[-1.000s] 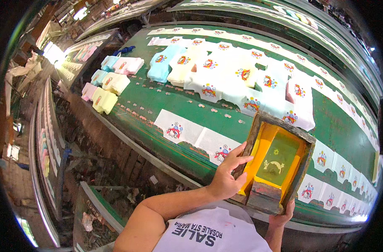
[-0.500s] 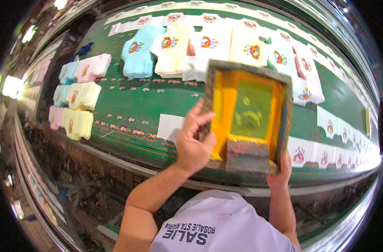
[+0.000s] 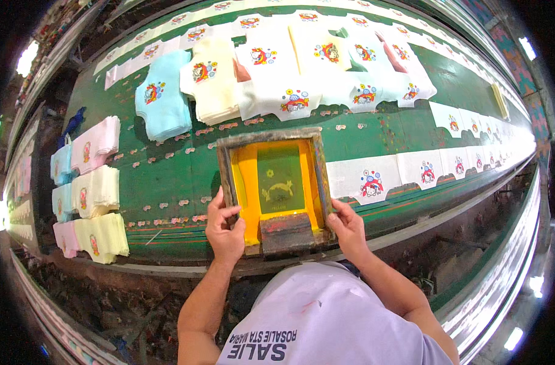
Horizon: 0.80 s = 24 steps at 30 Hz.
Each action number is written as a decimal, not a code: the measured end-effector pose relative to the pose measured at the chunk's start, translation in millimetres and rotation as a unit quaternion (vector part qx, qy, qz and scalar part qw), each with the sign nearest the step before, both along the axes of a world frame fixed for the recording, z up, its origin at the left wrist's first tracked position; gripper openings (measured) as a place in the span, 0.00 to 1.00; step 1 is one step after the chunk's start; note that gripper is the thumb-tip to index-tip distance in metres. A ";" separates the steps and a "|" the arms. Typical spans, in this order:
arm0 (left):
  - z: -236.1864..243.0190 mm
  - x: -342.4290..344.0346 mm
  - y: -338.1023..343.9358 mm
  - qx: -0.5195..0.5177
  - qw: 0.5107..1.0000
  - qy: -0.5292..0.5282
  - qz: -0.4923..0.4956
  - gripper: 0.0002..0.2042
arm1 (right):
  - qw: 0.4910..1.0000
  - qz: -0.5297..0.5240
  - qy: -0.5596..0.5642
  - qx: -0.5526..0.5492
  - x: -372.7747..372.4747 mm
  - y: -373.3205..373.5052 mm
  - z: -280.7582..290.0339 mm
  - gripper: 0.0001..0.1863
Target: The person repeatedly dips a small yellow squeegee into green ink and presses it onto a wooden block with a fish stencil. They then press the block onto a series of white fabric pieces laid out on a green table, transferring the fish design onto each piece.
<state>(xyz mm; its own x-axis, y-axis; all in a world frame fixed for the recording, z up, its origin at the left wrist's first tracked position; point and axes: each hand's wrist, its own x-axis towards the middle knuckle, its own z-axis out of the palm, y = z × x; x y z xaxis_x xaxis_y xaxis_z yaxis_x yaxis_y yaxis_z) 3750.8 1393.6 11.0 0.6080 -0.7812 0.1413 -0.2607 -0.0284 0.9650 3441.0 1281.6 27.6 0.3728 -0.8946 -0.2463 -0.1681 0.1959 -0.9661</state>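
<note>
A wooden screen-printing frame [image 3: 266,137] lies near the front edge of the green table, with yellow ink along the inner sides of its mesh [image 3: 281,177]. A squeegee [image 3: 287,232] with a dark, stained handle rests inside it, at the end nearest me. My left hand [image 3: 225,230] grips the frame's left side, thumb on top. On the right side, my right hand [image 3: 348,229] holds the frame in the same manner. What lies beneath the frame is hidden. To its right, a white fabric piece [image 3: 350,176] with a colourful cartoon print lies flat, first in a row of printed pieces.
Farther back on the green table [image 3: 162,179] are a light-blue fabric stack [image 3: 168,109], a cream stack [image 3: 213,100] and overlapping white printed pieces [image 3: 268,73]. Pink, blue and yellow piles [image 3: 100,188] stand at the left. A rail [image 3: 405,234] borders the front edge.
The frame has come down and left, from a tilted position over the table to lying at its front edge. Both hands moved with it, and the head view has shifted.
</note>
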 end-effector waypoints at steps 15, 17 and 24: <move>-52.6 -5.4 36.6 0.056 0.998 0.015 -0.005 0.09 | 0.986 0.001 0.158 -0.047 1.9 26.2 6.9 0.28; -53.5 -5.4 34.7 0.030 1.000 0.004 -0.004 0.09 | 0.936 0.056 0.193 -0.289 5.3 31.8 22.8 0.29; -52.2 -10.0 31.6 0.025 0.997 0.073 0.007 0.09 | 0.807 0.335 0.214 -0.438 36.7 34.4 44.8 0.27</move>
